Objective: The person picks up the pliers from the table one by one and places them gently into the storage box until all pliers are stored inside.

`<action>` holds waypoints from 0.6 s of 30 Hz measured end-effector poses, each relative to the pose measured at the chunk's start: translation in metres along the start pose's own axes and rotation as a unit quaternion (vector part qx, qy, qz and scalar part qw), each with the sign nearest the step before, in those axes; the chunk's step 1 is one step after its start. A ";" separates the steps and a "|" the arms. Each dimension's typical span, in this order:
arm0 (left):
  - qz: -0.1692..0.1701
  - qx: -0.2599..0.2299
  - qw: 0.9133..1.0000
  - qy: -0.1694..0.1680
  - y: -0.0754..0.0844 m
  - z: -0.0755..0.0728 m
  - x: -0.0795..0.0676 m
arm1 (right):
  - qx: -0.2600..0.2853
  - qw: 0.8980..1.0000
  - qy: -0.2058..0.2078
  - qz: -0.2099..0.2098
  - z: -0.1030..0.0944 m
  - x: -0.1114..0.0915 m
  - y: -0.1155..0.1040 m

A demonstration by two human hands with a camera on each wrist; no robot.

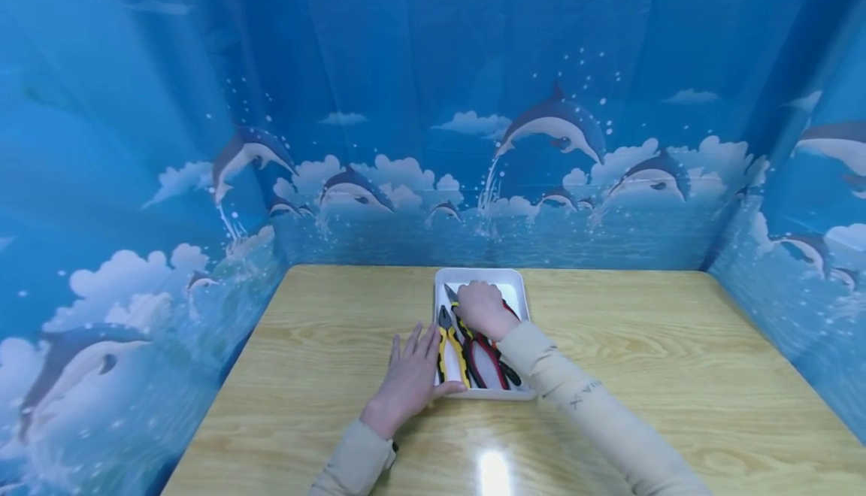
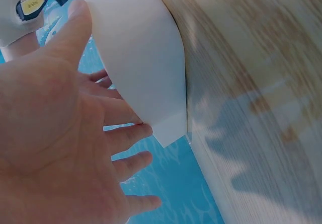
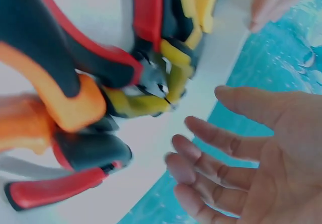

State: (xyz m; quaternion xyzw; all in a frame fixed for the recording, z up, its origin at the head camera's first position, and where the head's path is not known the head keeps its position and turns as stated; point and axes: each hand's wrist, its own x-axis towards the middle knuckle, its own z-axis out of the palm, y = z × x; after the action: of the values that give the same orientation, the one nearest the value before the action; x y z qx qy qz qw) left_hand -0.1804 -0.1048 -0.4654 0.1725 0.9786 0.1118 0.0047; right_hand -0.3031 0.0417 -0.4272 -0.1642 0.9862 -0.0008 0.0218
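Note:
A white tray (image 1: 516, 285) holds several pliers lying close together. Yellow-and-black pliers (image 1: 463, 367) lie along its left side, with red-and-black pliers (image 1: 504, 373) next to them. My left hand (image 1: 406, 379) is at the tray's near left corner, its thumb along the front rim and its straight fingers by the left wall. Over the far part of the tray is my right hand (image 1: 482, 306). In the right wrist view its fingers (image 3: 221, 148) are loosely bent and hold nothing, beside the tools. An orange-and-black handle (image 3: 83, 108) shows there too.
The tray stands on a wood-grain table (image 1: 622, 346), toward its back edge. A blue curtain (image 1: 419, 90) printed with dolphins and clouds hangs behind the table and along both sides. Glare shows on the tabletop near the front.

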 end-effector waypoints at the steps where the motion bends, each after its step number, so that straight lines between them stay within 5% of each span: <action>1: 0.001 0.000 1.000 0.001 0.000 -0.001 0.000 | -0.006 1.000 0.013 -0.006 -0.003 -0.001 0.000; 8: 0.003 0.000 1.000 0.001 0.000 -0.003 -0.001 | -0.011 0.994 0.108 -0.027 -0.014 -0.015 0.001; 18: 0.003 0.000 1.000 0.003 -0.002 -0.002 -0.001 | -0.029 0.964 0.256 -0.062 -0.024 -0.046 0.005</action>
State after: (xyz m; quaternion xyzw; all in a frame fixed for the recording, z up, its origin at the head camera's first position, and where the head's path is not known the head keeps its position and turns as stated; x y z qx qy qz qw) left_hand -0.1805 -0.1076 -0.4640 0.1751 0.9781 0.1126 0.0017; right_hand -0.2619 0.0614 -0.4016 -0.2200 0.9463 -0.0160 -0.2363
